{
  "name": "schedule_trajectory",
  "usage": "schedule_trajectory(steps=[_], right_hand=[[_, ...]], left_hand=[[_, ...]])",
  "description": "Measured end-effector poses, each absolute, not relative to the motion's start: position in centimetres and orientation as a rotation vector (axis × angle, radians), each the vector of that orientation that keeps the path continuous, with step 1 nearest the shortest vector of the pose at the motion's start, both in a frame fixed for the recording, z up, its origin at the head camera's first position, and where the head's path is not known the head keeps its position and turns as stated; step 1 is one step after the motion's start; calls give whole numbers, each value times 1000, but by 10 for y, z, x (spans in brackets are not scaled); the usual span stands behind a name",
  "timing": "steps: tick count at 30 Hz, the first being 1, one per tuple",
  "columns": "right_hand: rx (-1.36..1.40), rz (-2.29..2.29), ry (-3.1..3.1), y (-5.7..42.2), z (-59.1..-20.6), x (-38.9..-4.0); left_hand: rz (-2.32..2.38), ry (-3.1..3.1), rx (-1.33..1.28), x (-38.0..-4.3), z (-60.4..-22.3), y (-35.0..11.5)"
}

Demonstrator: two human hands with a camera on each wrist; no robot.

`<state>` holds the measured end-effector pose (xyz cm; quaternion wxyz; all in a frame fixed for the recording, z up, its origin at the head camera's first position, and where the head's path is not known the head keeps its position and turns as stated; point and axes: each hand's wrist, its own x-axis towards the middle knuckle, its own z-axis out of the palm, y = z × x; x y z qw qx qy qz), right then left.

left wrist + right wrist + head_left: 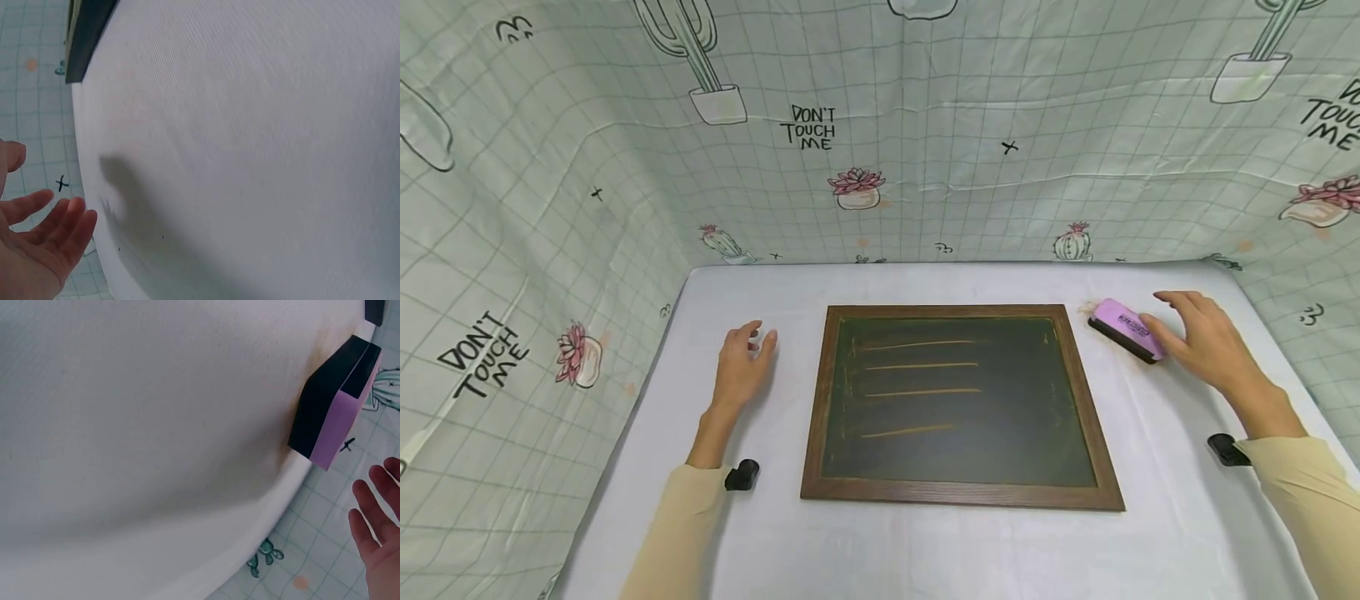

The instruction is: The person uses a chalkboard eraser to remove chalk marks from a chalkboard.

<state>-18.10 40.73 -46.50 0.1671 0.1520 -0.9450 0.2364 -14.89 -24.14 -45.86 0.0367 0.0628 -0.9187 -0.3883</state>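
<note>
A small chalkboard (958, 408) with a brown wooden frame lies on the white table, and several roughly level orange-yellow chalk lines (922, 392) run across its left and middle part. To its right is a purple eraser (1126, 329) with a black underside; the right wrist view shows the same eraser (334, 403) from the side. My right hand (1212, 342) hovers just right of the eraser, fingers spread and holding nothing; a gap shows between them in the right wrist view. Left of the board my left hand (743, 367) is held over the table, fingers loosely bent around nothing.
Orange chalk dust (1087, 308) marks the table around the eraser. A grid-patterned cloth (925, 150) with cactus drawings hangs behind the table and along both sides. Each wrist carries a small black device, one by the left sleeve (742, 475) and one by the right sleeve (1228, 450).
</note>
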Motion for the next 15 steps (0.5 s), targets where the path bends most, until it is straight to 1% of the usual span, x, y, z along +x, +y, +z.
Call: schedule_trajectory(steps=[9,15], right_hand=[[442,775,-2741,399,-469,-188],[470,758,-2742,396,-473,-192]], left_hand=[[-1280,-2775,154,-149,-461,-226],[-1310,-2771,154,-148,-462,-217]])
